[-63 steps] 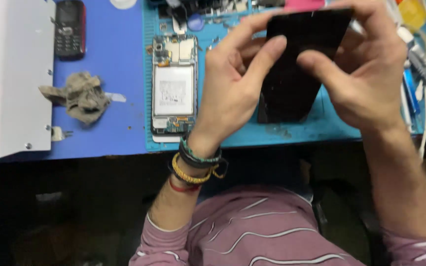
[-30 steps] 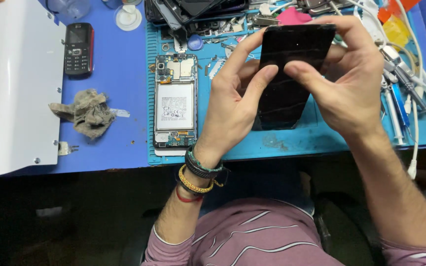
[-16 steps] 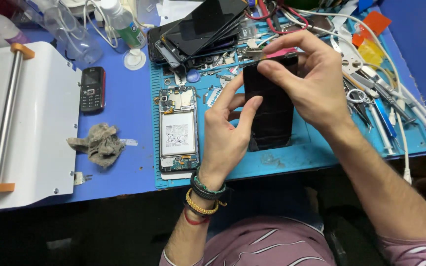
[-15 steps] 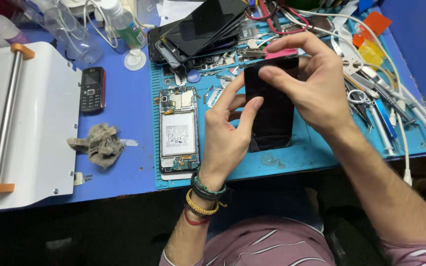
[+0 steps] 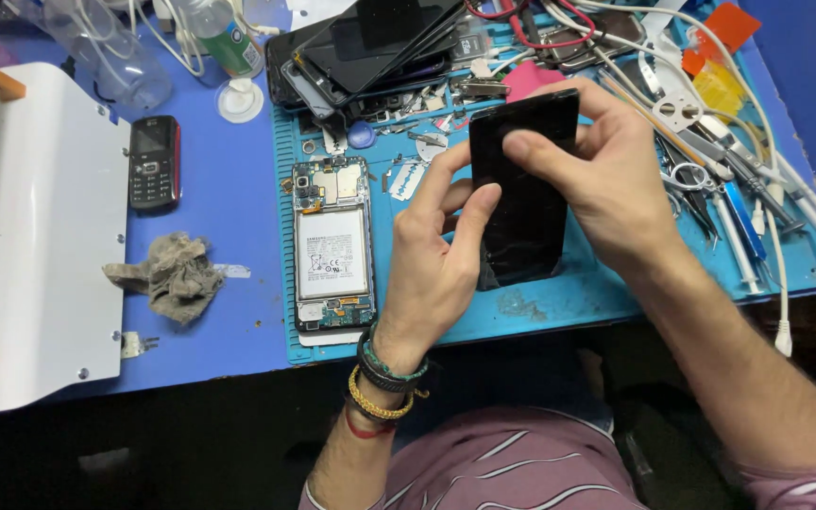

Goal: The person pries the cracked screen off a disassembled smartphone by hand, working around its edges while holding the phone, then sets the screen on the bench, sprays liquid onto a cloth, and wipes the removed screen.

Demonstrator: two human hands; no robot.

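At centre frame, one black phone screen panel (image 5: pixel 524 194) stands tilted above the teal mat (image 5: pixel 616 293), pinched along its edges by the left hand (image 5: pixel 436 274) and right hand (image 5: pixel 606 179). Thin, stiff, glossy glass, it looks light, slippery and fragile, best gripped by its edges. One opened phone (image 5: pixel 332 247) lies left of it.
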